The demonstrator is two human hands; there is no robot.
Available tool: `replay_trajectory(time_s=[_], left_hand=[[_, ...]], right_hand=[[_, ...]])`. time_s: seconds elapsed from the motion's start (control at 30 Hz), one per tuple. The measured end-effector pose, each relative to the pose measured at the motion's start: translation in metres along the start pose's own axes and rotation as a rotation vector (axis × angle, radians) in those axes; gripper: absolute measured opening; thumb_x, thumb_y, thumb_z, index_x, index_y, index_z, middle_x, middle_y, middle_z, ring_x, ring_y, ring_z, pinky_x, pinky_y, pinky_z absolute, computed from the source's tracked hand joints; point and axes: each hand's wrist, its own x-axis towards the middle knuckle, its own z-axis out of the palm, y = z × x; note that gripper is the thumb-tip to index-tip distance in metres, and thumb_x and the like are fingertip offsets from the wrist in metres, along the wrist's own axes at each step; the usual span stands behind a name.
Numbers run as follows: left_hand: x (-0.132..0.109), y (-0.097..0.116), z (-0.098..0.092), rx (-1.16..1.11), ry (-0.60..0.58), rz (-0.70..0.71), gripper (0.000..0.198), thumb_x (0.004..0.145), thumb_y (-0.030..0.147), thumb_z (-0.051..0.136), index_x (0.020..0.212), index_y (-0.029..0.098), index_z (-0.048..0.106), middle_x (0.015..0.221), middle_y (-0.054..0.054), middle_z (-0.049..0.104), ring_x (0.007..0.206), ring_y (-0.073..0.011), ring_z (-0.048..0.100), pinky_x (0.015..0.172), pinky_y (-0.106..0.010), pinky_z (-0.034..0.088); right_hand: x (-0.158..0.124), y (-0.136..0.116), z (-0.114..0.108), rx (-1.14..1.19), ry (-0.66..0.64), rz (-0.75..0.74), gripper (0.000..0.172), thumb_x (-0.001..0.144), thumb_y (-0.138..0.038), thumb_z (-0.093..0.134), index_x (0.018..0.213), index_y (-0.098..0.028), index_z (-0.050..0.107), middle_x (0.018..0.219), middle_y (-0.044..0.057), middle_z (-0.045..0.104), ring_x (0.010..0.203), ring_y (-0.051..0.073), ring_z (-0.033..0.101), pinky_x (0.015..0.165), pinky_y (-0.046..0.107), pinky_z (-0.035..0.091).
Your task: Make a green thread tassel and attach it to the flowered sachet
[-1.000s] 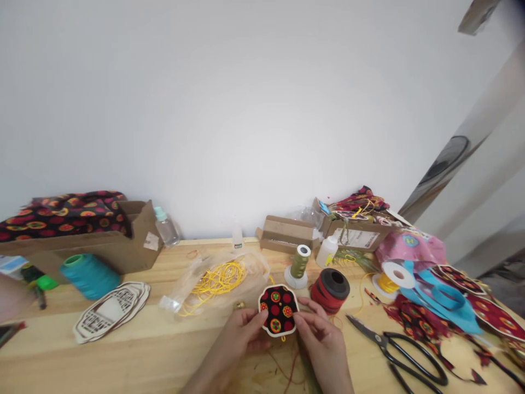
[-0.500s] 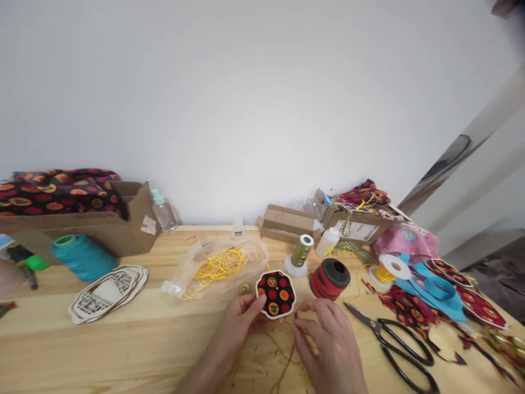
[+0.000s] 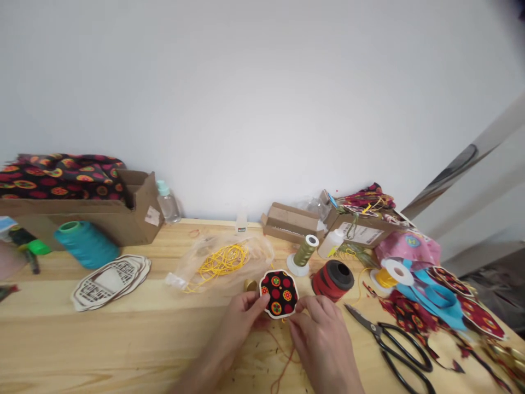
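My left hand (image 3: 243, 318) is closed on a scalloped fabric-covered plaque (image 3: 279, 294), thumb on its front. The plaque has a pale rim and black cloth with red and orange floral discs; a small yellow loop shows at its bottom edge. At the plaque's lower right edge my right hand (image 3: 319, 334) is closed in a pinch; what lies between its fingertips is too small to make out. A thin red thread (image 3: 283, 372) trails on the table below, between my hands. A small brass-coloured bell-like piece (image 3: 250, 285) sits just behind my left fingers.
Black-handled scissors (image 3: 379, 331) lie right of my right hand. Behind stand a red ribbon roll (image 3: 324, 283), a green thread spool (image 3: 305, 251) and a bag of yellow cord (image 3: 223, 260). Wooden cutouts (image 3: 109, 282) and a teal thread cone (image 3: 86, 244) are left.
My right hand has moved left, its fingertips now at the plaque's edge instead of apart from it. My left hand still holds the plaque. The camera view has shifted slightly.
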Motion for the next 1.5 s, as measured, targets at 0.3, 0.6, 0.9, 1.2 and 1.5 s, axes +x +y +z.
replay_trajectory(time_s=[0.3, 0.6, 0.9, 1.2, 1.5], left_hand=[[-0.002, 0.003, 0.0, -0.025, 0.028, -0.02, 0.031, 0.065, 0.043, 0.063, 0.075, 0.013, 0.066, 0.069, -0.002, 0.066, 0.07, -0.0137, 0.056, 0.064, -0.022, 0.044], [0.0, -0.002, -0.003, -0.039, 0.002, -0.005, 0.032, 0.067, 0.044, 0.061, 0.076, 0.013, 0.066, 0.073, -0.004, 0.067, 0.07, -0.0151, 0.057, 0.067, -0.026, 0.045], [-0.005, 0.004, 0.0, -0.065, 0.012, -0.019, 0.033, 0.065, 0.043, 0.064, 0.076, 0.012, 0.066, 0.071, -0.004, 0.066, 0.07, -0.0153, 0.057, 0.069, -0.027, 0.045], [-0.006, 0.002, -0.003, -0.163, -0.03, -0.052, 0.032, 0.064, 0.045, 0.064, 0.062, 0.013, 0.06, 0.05, 0.003, 0.05, 0.054, -0.0088, 0.048, 0.061, -0.023, 0.043], [-0.012, -0.005, -0.003, 0.117, -0.08, -0.074, 0.041, 0.052, 0.052, 0.068, 0.06, 0.012, 0.062, 0.046, 0.008, 0.037, 0.046, -0.0061, 0.029, 0.047, -0.02, 0.029]], right_hand=[[-0.004, 0.003, 0.004, -0.081, 0.0, -0.101, 0.041, 0.091, -0.035, 0.03, 0.066, -0.023, 0.061, 0.066, 0.001, 0.057, 0.063, 0.016, 0.04, 0.061, 0.029, 0.026], [-0.005, 0.007, 0.005, -0.047, -0.014, -0.144, 0.034, 0.09, -0.031, 0.034, 0.073, -0.023, 0.063, 0.064, 0.001, 0.058, 0.061, 0.015, 0.042, 0.06, 0.03, 0.028], [0.0, 0.017, -0.008, -0.029, -0.049, -0.238, 0.021, 0.081, -0.032, 0.051, 0.097, -0.022, 0.061, 0.092, 0.008, 0.062, 0.078, 0.021, 0.051, 0.064, 0.032, 0.04], [-0.004, 0.029, 0.007, -0.083, 0.05, -0.298, 0.015, 0.083, -0.019, 0.05, 0.089, -0.023, 0.063, 0.082, 0.002, 0.066, 0.073, 0.015, 0.05, 0.066, 0.031, 0.037], [-0.004, 0.022, 0.012, -0.052, 0.083, -0.321, 0.014, 0.084, -0.018, 0.049, 0.085, -0.021, 0.063, 0.079, 0.002, 0.066, 0.071, 0.014, 0.05, 0.065, 0.029, 0.036]])
